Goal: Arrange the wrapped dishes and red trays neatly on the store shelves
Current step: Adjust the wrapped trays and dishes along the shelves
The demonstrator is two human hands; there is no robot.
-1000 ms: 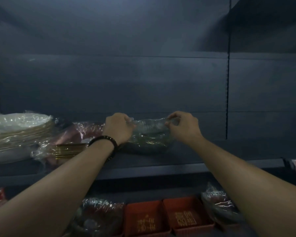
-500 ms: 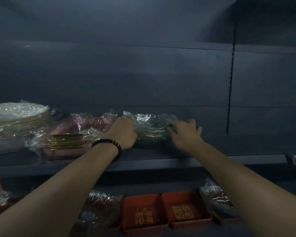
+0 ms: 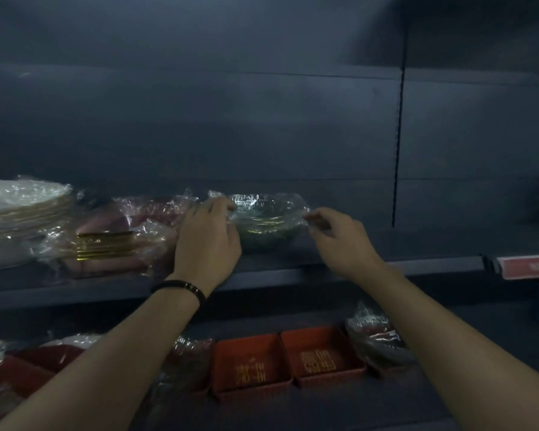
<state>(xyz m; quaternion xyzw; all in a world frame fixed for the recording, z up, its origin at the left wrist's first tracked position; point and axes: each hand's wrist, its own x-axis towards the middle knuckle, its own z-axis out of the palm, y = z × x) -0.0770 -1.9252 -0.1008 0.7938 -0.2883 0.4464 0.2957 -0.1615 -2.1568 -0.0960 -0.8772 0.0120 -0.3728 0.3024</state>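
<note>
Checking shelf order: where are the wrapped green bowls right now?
In the head view, the wrapped green bowls sit on the upper shelf, between the left hand and right hand, just right of the wrapped pink dishes.

Both forearms are bare. A thin black beaded bracelet [image 3: 181, 289], faintly glossy, rings the wrist of the left hand [image 3: 207, 241], well behind its fingers [image 3: 220, 208]. The right hand [image 3: 343, 241] wears nothing.
</note>
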